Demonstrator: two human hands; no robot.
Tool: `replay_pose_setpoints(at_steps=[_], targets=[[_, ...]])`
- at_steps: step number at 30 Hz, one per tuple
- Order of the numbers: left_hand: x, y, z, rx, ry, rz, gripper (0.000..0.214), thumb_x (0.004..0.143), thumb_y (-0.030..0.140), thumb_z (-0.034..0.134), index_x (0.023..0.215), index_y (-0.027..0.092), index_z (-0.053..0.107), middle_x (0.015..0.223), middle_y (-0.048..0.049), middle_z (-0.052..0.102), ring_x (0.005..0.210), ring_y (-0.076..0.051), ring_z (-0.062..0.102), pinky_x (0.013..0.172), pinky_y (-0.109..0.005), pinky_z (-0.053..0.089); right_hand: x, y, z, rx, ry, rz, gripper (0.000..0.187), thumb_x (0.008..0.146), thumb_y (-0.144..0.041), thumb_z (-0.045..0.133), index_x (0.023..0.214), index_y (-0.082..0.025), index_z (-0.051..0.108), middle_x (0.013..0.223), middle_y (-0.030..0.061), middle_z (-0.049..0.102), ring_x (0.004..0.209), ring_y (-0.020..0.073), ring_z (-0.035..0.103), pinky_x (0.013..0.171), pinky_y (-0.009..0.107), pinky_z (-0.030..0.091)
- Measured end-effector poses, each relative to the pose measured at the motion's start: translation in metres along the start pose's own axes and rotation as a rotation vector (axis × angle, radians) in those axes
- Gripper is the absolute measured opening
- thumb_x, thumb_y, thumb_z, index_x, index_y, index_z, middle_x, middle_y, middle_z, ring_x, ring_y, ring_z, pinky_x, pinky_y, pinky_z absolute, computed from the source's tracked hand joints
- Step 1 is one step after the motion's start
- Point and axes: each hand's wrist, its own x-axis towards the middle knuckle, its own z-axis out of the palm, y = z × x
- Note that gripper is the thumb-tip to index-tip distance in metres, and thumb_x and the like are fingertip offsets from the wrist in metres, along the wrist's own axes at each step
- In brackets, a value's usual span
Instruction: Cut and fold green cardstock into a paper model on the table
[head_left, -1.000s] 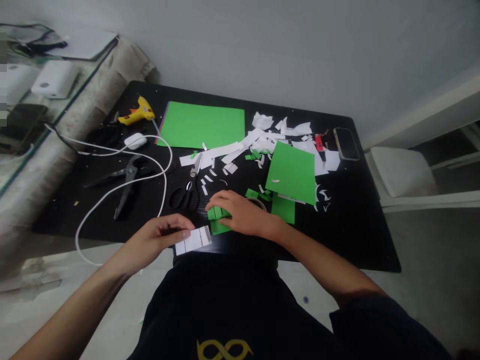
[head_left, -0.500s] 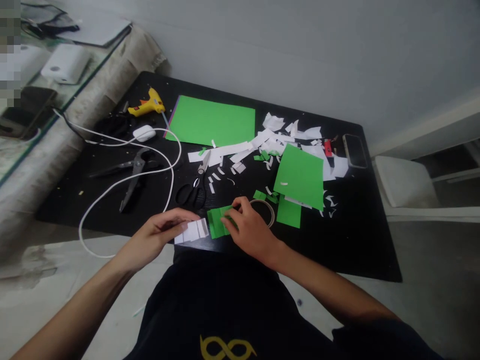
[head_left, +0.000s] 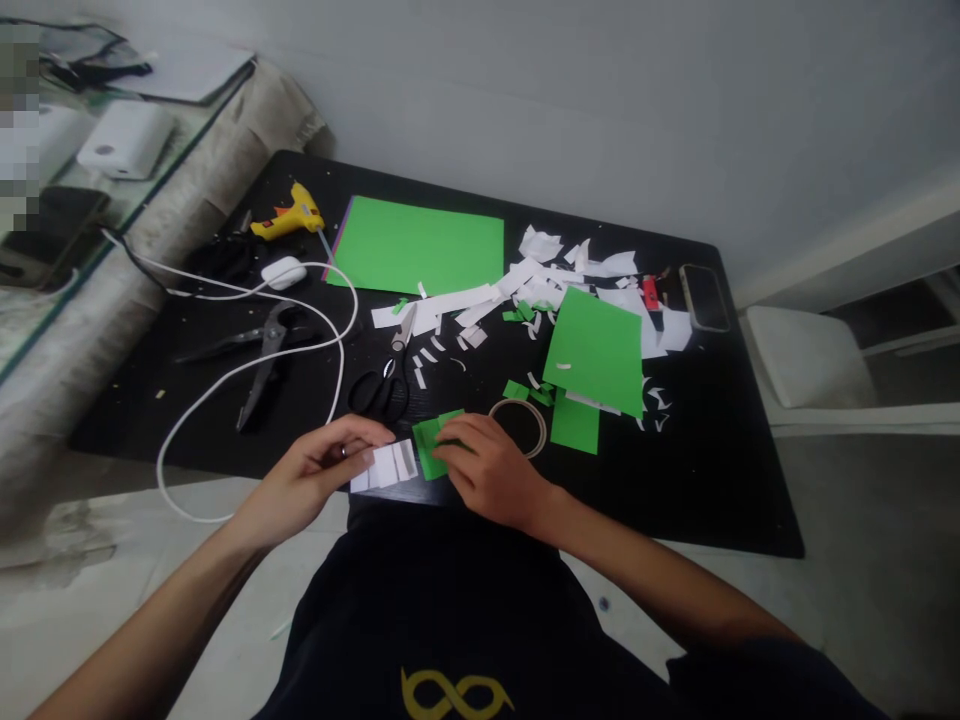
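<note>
At the table's front edge, my left hand (head_left: 319, 468) pinches a small white folded paper piece (head_left: 393, 464) between thumb and fingers. My right hand (head_left: 496, 468) is closed over a green folded paper piece (head_left: 428, 447), its fingertips covering the right part. The two pieces lie side by side, a narrow gap between them. Just behind my right hand lies a ring-shaped roll of tape (head_left: 541, 428). Black-handled scissors (head_left: 388, 370) rest behind the white piece, blades pointing away from me.
Green sheets (head_left: 424, 245) lie at the back, and a smaller green sheet (head_left: 598, 350) to the right. White paper scraps (head_left: 536, 280) spread across the middle. On the left are a yellow glue gun (head_left: 292, 212), black pliers-like tool (head_left: 262, 365) and white cable (head_left: 251, 357). A phone (head_left: 705, 298) sits far right.
My right hand's fingers have flattened and moved slightly left over the green paper, covering more of it. My left hand keeps its pinch on the white paper. The view has shifted slightly.
</note>
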Motion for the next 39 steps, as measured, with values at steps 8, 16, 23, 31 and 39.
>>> replay_pose_setpoints(at_steps=[8, 16, 23, 31, 39], targets=[[-0.002, 0.006, 0.021, -0.026, 0.09, 0.085, 0.012, 0.094, 0.032, 0.075, 0.1, 0.021, 0.072, 0.091, -0.0029, 0.073, 0.083, -0.015, 0.069, 0.074, -0.024, 0.055, 0.012, -0.036, -0.01, 0.766, 0.091, 0.657, 0.062, 0.076, -0.037, 0.089, 0.125, -0.024, 0.053, 0.109, 0.0064, 0.077, 0.103, 0.0251, 0.075, 0.096, 0.047, 0.06], [-0.006, 0.023, 0.024, 0.29, 0.04, 0.241, 0.014, 0.094, 0.03, 0.074, 0.108, 0.025, 0.073, 0.105, -0.0016, 0.076, 0.098, -0.016, 0.073, 0.087, -0.027, 0.056, 0.014, -0.035, -0.002, 0.831, 0.13, 0.729, 0.057, 0.076, -0.026, 0.082, 0.125, -0.027, 0.052, 0.089, -0.0023, 0.073, 0.087, 0.0206, 0.074, 0.089, 0.042, 0.059], [-0.003, 0.019, 0.023, 0.328, -0.1, 0.132, 0.013, 0.098, 0.036, 0.071, 0.103, 0.024, 0.068, 0.09, 0.0018, 0.073, 0.082, -0.014, 0.07, 0.07, -0.023, 0.054, 0.012, -0.03, -0.008, 0.862, 0.019, 0.745, 0.06, 0.074, -0.023, 0.083, 0.126, -0.027, 0.053, 0.091, -0.0017, 0.074, 0.083, 0.0199, 0.073, 0.08, 0.038, 0.059], [-0.009, 0.018, 0.031, 0.278, -0.11, 0.254, 0.013, 0.102, 0.028, 0.064, 0.112, 0.023, 0.071, 0.101, -0.0045, 0.075, 0.091, -0.017, 0.071, 0.081, -0.028, 0.056, 0.01, -0.023, -0.012, 1.026, 0.047, 0.857, 0.056, 0.071, -0.024, 0.085, 0.118, -0.025, 0.054, 0.089, -0.0025, 0.072, 0.082, 0.0197, 0.075, 0.083, 0.04, 0.062], [-0.007, 0.025, 0.022, 0.258, -0.299, 0.302, 0.023, 0.094, 0.031, 0.075, 0.116, 0.025, 0.077, 0.107, -0.0065, 0.079, 0.095, -0.021, 0.073, 0.086, -0.033, 0.057, 0.01, -0.022, -0.015, 1.096, 0.049, 0.863, 0.059, 0.069, -0.022, 0.088, 0.117, -0.025, 0.054, 0.087, -0.0039, 0.074, 0.079, 0.0183, 0.075, 0.083, 0.038, 0.062]])
